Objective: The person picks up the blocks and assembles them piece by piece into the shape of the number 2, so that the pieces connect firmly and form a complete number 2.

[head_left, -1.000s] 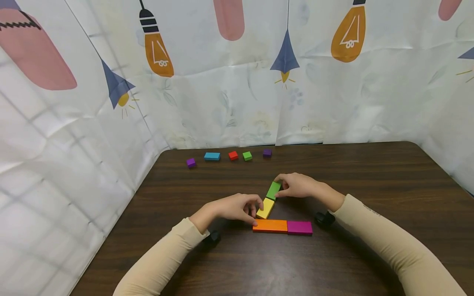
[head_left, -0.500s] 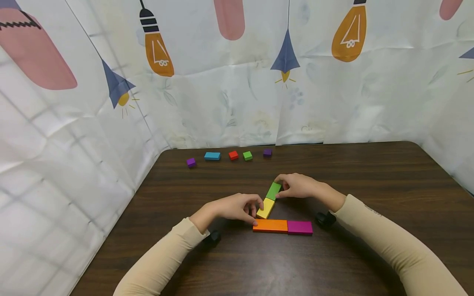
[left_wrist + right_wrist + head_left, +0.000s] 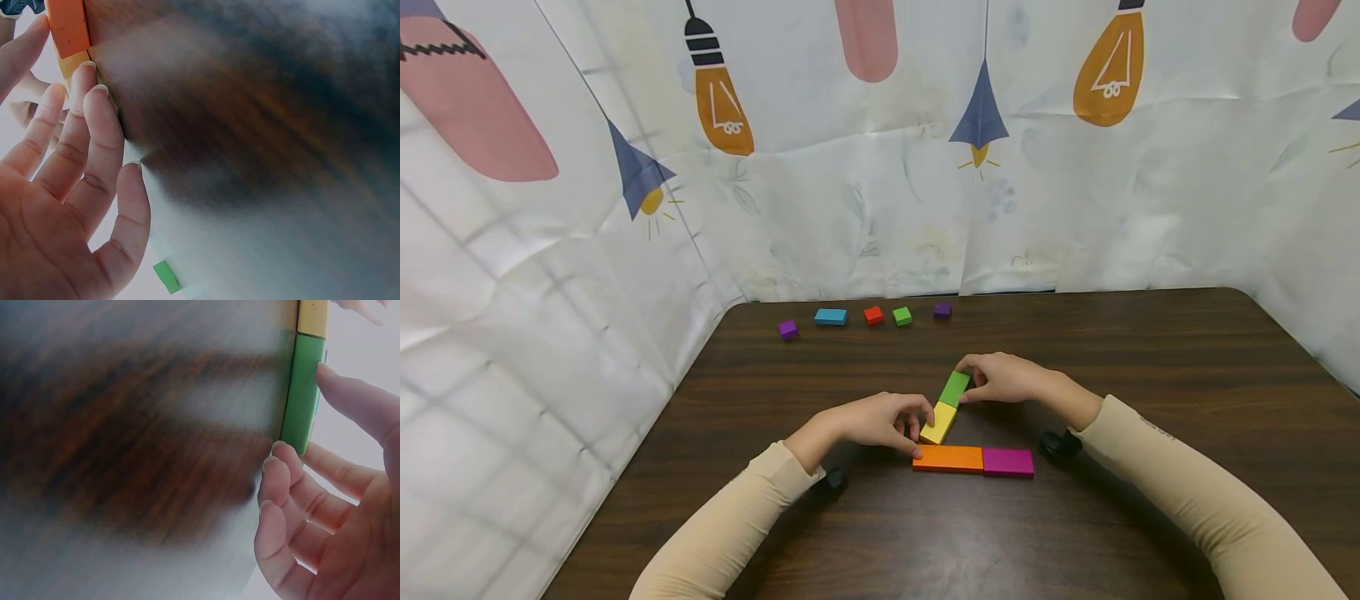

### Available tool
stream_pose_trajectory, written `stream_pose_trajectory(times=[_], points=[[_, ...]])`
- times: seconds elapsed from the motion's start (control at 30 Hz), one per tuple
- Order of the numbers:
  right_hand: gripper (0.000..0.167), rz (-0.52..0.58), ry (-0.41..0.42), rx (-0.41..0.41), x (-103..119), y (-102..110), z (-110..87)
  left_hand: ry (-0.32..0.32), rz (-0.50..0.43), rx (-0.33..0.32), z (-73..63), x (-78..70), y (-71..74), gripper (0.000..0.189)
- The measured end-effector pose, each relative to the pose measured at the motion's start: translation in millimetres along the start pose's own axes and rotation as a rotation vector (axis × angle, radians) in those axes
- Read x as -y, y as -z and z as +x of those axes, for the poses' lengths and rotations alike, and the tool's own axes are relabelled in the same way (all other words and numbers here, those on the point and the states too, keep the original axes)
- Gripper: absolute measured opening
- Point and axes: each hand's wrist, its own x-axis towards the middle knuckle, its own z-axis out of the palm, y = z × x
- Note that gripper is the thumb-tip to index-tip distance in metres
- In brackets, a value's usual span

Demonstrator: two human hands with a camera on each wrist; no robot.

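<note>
Two flat blocks, orange (image 3: 951,459) and magenta (image 3: 1008,462), lie end to end in a row across the table. From the orange one's left part, a yellow block (image 3: 942,423) and a green block (image 3: 955,388) run away at a slant, ends meeting. My left hand (image 3: 876,421) rests its thumb at the orange block's left end and its index finger on the yellow block, the other fingers loosely bent. With thumb on its side and index finger at its far end, my right hand (image 3: 1007,377) grips the green block, also seen close up in the right wrist view as a green block (image 3: 302,394).
Along the table's (image 3: 1135,350) far edge lie a purple cube (image 3: 787,330), a blue block (image 3: 831,317), a red cube (image 3: 873,315), a small green cube (image 3: 902,317) and a dark purple cube (image 3: 942,311). A printed curtain (image 3: 865,208) hangs behind.
My right hand has drawn the green block very slightly nearer, and the dark line between it and the yellow block has narrowed. My left hand stays put.
</note>
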Motion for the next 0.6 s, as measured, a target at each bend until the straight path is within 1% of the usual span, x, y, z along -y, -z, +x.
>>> stream_pose_trajectory(times=[0.6], points=[[0.050, 0.002, -0.012, 0.010, -1.4, 0.5, 0.0, 0.005, -0.001, -0.002, -0.3, -1.8, 0.0, 0.034]])
